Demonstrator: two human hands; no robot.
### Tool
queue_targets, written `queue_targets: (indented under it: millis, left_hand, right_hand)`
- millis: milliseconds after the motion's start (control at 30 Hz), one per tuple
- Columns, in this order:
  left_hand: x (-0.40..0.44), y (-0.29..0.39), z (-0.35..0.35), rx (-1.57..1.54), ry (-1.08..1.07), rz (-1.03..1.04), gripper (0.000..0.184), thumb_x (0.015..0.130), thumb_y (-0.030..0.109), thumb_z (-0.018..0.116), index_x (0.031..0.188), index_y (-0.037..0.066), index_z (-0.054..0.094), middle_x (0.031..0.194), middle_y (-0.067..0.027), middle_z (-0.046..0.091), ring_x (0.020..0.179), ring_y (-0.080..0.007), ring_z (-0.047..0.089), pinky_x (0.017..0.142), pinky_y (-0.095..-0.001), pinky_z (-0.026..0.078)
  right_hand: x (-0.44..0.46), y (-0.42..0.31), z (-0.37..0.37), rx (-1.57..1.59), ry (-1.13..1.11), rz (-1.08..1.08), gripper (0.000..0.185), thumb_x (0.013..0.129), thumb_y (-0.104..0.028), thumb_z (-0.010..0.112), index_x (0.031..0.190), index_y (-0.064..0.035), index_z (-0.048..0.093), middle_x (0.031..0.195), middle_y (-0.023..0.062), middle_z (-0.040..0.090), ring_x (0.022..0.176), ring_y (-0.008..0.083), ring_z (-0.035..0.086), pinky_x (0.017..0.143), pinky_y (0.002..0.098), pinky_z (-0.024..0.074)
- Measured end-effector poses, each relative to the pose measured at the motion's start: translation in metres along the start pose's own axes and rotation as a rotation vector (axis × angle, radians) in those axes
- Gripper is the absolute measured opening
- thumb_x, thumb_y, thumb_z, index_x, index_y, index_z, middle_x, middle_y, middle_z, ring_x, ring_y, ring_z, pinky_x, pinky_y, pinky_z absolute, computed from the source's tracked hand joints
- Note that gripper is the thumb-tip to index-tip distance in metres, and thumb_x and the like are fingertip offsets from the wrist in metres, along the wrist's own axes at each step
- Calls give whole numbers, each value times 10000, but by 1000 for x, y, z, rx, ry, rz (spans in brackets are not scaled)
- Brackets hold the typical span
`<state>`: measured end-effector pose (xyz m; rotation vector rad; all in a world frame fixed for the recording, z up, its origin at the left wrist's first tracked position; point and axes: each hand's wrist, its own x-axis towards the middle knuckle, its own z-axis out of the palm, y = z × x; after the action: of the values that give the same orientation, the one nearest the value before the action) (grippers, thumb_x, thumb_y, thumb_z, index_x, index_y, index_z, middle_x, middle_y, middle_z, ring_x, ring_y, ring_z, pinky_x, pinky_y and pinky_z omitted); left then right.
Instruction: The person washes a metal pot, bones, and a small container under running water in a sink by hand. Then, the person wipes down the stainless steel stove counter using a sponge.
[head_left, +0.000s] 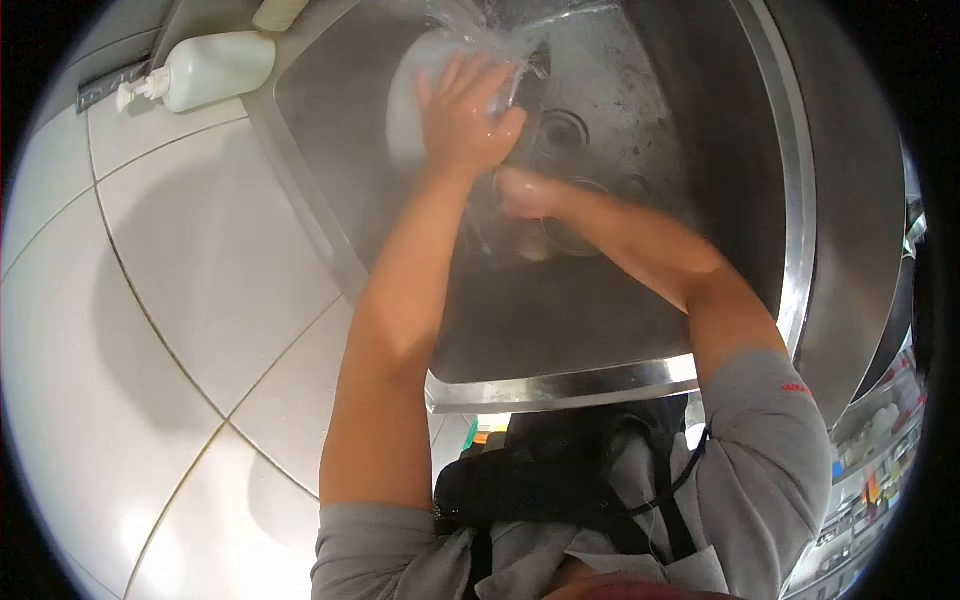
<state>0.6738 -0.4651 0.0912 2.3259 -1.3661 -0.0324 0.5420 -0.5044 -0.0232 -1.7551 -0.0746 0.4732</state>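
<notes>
Grey shirt point(760, 450); left hand point(465, 120) spread over white dish point(406, 110).

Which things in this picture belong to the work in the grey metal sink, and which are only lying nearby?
In the job:
white, rounded item under the bare left hand
clear running water
sink itself
bare right hand, blurred; any held item is unclear

Apparently just nearby:
white plastic pump bottle beside the sink, untouched
beige cylindrical object, cut off at the top edge
</notes>
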Motion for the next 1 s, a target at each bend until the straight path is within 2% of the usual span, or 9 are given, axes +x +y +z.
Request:
queue_targets:
  millis: [100, 267, 400, 533, 667, 733, 833, 933, 1000]
  left_hand:
    - [8, 4, 5, 23, 27, -8, 506, 656, 319, 650, 1151, 214, 670, 1243, -123, 612, 1268, -314, 472, 1108, -600, 161]
    - [10, 4, 6, 49, 50, -22, 468, 730, 378, 640, 1158, 191, 668, 1245, -115, 612, 1272, -293, 470, 1112, -596, 156]
    - [10, 9, 4, 79, 54, -88, 442, 813, 423, 623, 1210, 230, 635, 1259, -70, 606, 1257, -296, 479, 1109, -589, 164]
    - [7, 6, 3, 90, 78, -88, 433, 815, 431, 616, 1195, 224, 641, 1285, -68, 592, 1263, -282, 474, 1108, -568, 189]
    - [8, 13, -9, -37, 82, -166, 486, 799, 441, 615, 1194, 160, 637, 1249, -80, 608, 1275, -263, 464, 1131, -535, 177]
    - [1, 16, -8, -133, -11, -240, 486, 800, 442, 614, 1191, 154, 637, 1258, -80, 602, 1272, -263, 464, 1131, -529, 181]
    - [0, 6, 6, 24, 6, -94, 490, 794, 439, 617, 1185, 145, 635, 1256, -81, 600, 1253, -267, 477, 1126, -525, 193]
    - [-1, 13, 1, 169, 109, -70, 460, 790, 433, 619, 1147, 145, 657, 1237, -83, 609, 1241, -269, 486, 1125, -521, 199]
    - [6, 21, -10, 55, -14, -160, 425, 799, 429, 617, 1117, 153, 678, 1264, -73, 597, 1251, -270, 478, 1120, -530, 207]
  right_hand:
    - [-7, -2, -11, -30, 10, -48, 507, 876, -267, 531, 1315, -20, 482, 1250, 219, 569, 1129, 359, 547, 949, 409, 435]
    - [6, 33, 2, 128, 331, 213, 287, 862, -169, 498, 1006, 25, 655, 1040, 250, 625, 986, 360, 601, 842, 458, 467]
    - [-5, 18, -94, -231, 608, 247, 284, 825, -197, 571, 990, 13, 667, 1068, 259, 629, 1004, 366, 605, 842, 468, 475]
    - [-18, -132, -172, -406, 494, 365, 281, 816, -227, 591, 979, -15, 679, 1053, 228, 643, 1059, 346, 599, 820, 467, 499]
    - [11, -215, -185, -1148, 105, 237, 325, 824, -278, 620, 1109, -127, 654, 1181, 107, 626, 1135, 289, 583, 810, 456, 524]
    - [46, -183, -183, -1132, 382, -99, 396, 820, -336, 640, 1179, -171, 622, 1222, 81, 605, 1138, 290, 579, 845, 439, 518]
    - [23, -248, -183, -890, 312, 144, 468, 828, -402, 640, 1199, -118, 611, 1227, 127, 598, 1141, 302, 571, 887, 426, 496]
    - [44, -173, -200, -863, 227, 139, 416, 858, -379, 632, 1187, -123, 629, 1306, 85, 572, 1187, 281, 529, 959, 418, 438]
    - [-23, -115, -202, 84, 551, 214, 618, 883, -455, 614, 1251, 35, 535, 1261, 200, 577, 1136, 308, 575, 891, 447, 484]
